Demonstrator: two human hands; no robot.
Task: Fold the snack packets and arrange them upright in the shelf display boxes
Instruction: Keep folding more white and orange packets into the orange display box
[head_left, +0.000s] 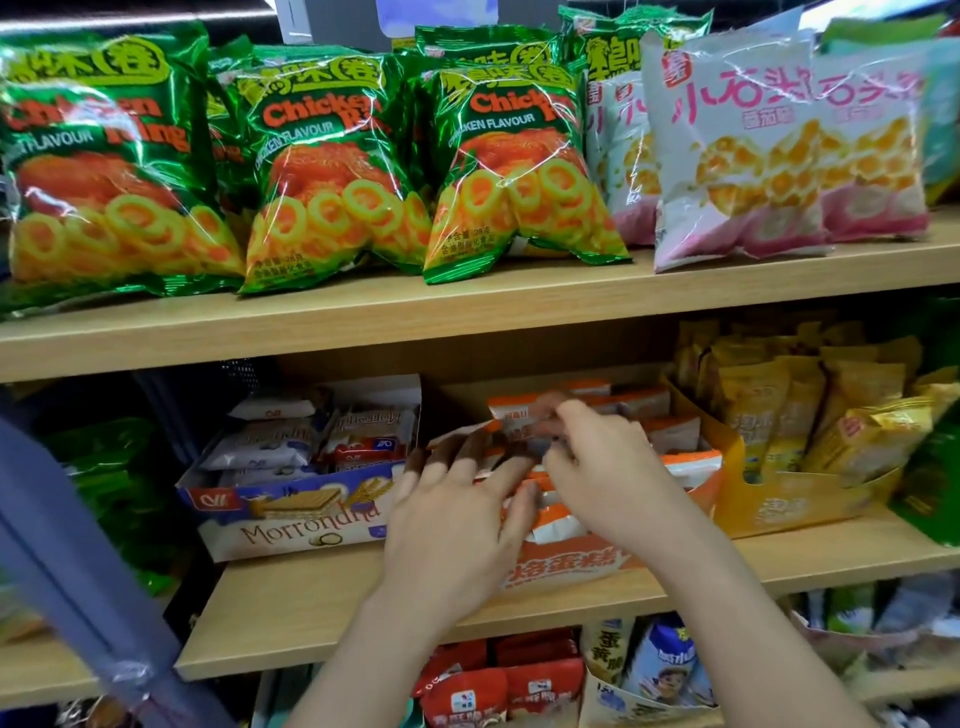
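An orange display box (582, 564) stands on the middle shelf, filled with several orange-and-white snack packets (680, 431). My left hand (457, 499) reaches into the box's left side with fingers spread straight over the packets. My right hand (602, 467) is inside the box, its fingers and thumb pinching the top of one orange-and-white packet (514, 415) that stands upright near the back. The front packets are partly hidden under both hands.
A Morrondna wafer box (291, 525) sits left of the orange box, a yellow box of yellow packets (779, 504) to its right. Green chicken-ring bags (322, 166) and white-pink bags (737, 156) line the upper shelf (467, 317). Red packets (498, 680) fill the shelf below.
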